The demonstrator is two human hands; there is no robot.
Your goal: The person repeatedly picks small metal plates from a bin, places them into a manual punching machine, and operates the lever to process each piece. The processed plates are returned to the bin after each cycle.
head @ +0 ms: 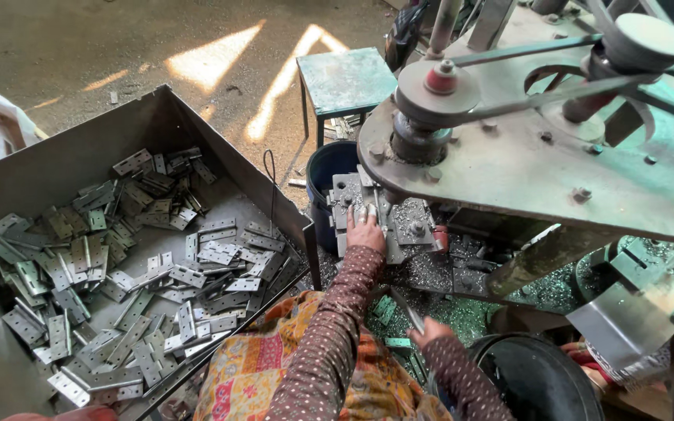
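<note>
Grey steel hinge plates [157, 288] fill your big sheet-metal bin [64, 164] on the left. Your left hand [364, 231] presses flat on the machine's metal fixture block [399, 222]; your right hand [429, 330] pinches a thin metal strip [409, 310].

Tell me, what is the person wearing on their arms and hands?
Both arms wear long brown sleeves with tiny pale dots, reaching the wrists. The left hand and right hand are bare: no gloves. No rings or bangles can be made out.
</note>
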